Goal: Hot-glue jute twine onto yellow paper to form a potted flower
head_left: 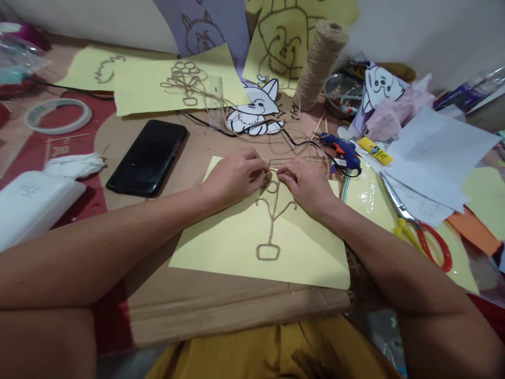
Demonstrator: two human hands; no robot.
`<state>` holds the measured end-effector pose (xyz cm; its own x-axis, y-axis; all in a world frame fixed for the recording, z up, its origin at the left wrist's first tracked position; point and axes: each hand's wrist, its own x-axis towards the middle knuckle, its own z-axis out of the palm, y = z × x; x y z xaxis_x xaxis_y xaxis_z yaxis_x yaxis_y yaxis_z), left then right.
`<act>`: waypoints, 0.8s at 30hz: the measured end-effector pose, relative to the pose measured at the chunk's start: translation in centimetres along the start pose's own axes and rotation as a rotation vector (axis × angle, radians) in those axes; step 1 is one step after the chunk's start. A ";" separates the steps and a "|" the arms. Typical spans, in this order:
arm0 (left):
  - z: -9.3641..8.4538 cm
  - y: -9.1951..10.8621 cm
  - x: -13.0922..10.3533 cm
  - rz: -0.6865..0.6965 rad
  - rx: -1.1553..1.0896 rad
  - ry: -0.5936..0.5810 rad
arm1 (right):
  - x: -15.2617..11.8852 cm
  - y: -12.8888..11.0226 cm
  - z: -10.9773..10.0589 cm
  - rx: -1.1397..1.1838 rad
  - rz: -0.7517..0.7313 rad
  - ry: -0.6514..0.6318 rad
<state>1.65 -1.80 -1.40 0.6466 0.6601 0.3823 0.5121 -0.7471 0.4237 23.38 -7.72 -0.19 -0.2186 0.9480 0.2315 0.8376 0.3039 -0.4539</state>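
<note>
Left hand (pixel 236 176) and right hand (pixel 306 185) meeting over far part of yellow sheet (pixel 221 237); fingers (pixel 258 166) bunching narrow beside top of twine flower (pixel 272 231), cannot tell if closing on twine; sheet lying flat on surface (pixel 173 226), near middle; black phone (pixel 147 158) lying left; glue gun (pixel 344 152) resting far right; scissors (pixel 410 218) lying right; twine spool (pixel 320 66) standing far, tilting slightly right
</note>
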 end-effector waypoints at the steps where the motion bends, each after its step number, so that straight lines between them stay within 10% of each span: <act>1: -0.1 0.0 0.0 -0.004 -0.003 0.000 | 0.0 0.0 0.0 -0.001 0.004 -0.003; 24: -0.9 0.4 0.2 -0.085 -0.041 -0.056 | -0.1 0.1 0.2 0.007 0.036 -0.013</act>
<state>1.53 -1.90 -0.41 0.6333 0.7144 0.2976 0.5434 -0.6843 0.4863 23.36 -7.76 -0.40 -0.1948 0.9594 0.2040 0.8416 0.2703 -0.4675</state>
